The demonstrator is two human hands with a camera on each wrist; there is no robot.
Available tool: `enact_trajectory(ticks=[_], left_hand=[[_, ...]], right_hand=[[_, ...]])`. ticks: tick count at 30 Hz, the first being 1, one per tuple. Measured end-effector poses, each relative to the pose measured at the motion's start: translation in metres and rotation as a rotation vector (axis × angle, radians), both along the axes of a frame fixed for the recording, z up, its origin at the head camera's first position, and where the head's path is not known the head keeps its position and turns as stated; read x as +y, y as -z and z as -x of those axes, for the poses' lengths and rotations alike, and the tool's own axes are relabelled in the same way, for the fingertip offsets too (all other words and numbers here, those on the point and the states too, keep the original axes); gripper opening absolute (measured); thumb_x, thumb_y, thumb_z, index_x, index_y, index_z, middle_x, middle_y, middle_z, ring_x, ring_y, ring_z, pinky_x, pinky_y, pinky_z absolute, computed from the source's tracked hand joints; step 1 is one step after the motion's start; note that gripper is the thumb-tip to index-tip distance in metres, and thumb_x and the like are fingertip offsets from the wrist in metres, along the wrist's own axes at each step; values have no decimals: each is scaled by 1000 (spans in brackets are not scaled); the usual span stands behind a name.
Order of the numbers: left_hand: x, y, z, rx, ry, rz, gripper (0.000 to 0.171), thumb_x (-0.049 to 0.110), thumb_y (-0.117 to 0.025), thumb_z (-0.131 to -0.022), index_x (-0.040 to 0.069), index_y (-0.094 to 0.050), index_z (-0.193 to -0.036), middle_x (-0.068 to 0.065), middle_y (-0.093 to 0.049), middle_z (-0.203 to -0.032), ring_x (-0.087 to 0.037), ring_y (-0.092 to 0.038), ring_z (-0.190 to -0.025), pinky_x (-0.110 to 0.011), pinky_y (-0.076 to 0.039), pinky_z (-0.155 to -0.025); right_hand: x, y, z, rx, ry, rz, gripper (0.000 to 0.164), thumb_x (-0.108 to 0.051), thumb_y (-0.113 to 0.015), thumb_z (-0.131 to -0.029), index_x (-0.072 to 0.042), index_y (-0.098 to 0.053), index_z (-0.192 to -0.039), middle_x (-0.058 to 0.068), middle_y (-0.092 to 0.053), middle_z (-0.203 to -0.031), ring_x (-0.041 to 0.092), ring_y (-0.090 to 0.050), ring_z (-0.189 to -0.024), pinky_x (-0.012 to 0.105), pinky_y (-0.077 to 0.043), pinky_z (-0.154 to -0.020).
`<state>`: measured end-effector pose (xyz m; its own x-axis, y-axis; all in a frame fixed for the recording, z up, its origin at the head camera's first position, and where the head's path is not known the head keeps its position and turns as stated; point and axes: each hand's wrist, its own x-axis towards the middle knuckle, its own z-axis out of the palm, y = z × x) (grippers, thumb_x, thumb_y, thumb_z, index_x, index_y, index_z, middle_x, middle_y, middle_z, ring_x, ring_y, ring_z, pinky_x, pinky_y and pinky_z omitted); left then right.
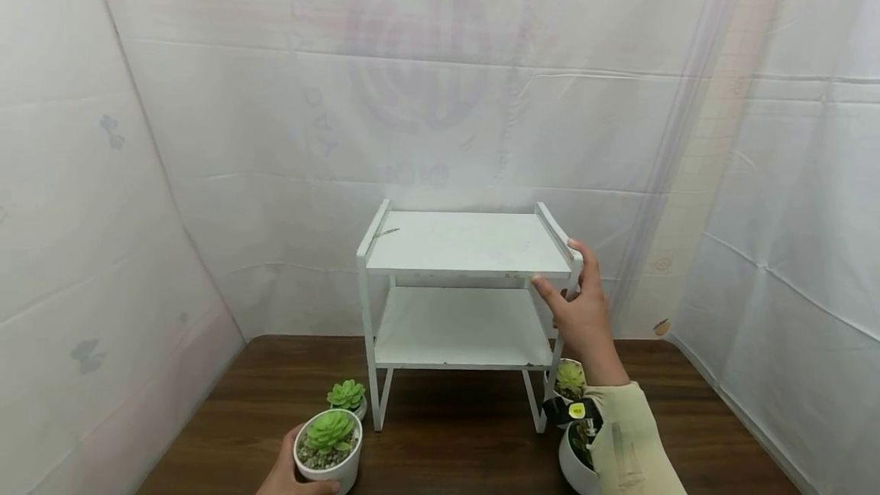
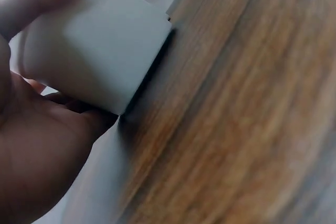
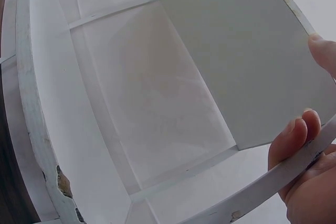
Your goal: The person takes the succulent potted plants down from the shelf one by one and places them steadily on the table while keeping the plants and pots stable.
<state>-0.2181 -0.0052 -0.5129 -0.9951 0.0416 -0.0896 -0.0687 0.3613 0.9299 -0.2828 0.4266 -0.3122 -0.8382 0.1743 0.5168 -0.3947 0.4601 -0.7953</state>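
Note:
My left hand [image 1: 289,470] grips a small white pot [image 1: 349,470] with a green succulent [image 1: 330,431] set in gravel. In the left wrist view the pot [image 2: 105,45] is held sideways to the camera, its base right at the wooden tabletop with a dark line of shadow under it. A white two-tier shelf [image 1: 467,241] stands at the middle. My right hand [image 1: 584,319] holds its front right corner; the right wrist view has the fingers [image 3: 290,140] curled round the post and the thumb [image 3: 323,51] on the upper board's edge.
Behind the held pot, a second potted succulent [image 1: 347,396] sits by the shelf's left leg. Two more white pots, one at the back [image 1: 571,380] and one nearer [image 1: 576,464], stand by the right leg, partly behind my sleeve. White sheeting [image 1: 440,98] encloses the wooden table [image 1: 447,457].

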Motion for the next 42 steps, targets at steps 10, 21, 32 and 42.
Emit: enact_trajectory(ticks=[10, 21, 32, 42], left_hand=[[-4, 4, 1, 27, 16, 10, 104, 13, -84, -69, -9, -11, -140, -36, -31, -139, -48, -38, -128, -57, -38, -100], [-4, 3, 3, -11, 16, 4, 105, 17, -84, -71, -8, -9, -142, -36, -28, -141, -50, -36, -129, -60, -37, -99], [-3, 4, 2, 7, 3, 25, 105, 17, -85, -70, -9, -13, -142, -37, -31, -140, -49, -37, -128, -59, -38, -99], [-13, -17, 1, -33, 196, -15, 106, 19, -78, -81, -8, 0, -148, -43, -23, -142, -50, -42, -126, -48, -47, -94]], right_hand=[[-1, 2, 2, 10, 4, 4, 79, -41, -70, -88, -45, -19, -149, 16, -50, -125, 20, -53, -62, 29, -48, -48], [-1, 1, 3, -5, -7, 1, 80, -41, -69, -89, -47, -16, -149, 15, -49, -129, 19, -53, -60, 30, -48, -48], [5, -1, 6, -41, -29, -33, 80, -49, -68, -87, -47, -16, -148, 13, -47, -136, 19, -56, -53, 33, -50, -51], [15, -3, 5, -70, -94, -80, 80, -48, -66, -89, -48, -13, -149, 15, -44, -139, 20, -63, -61, 39, -55, -61]])
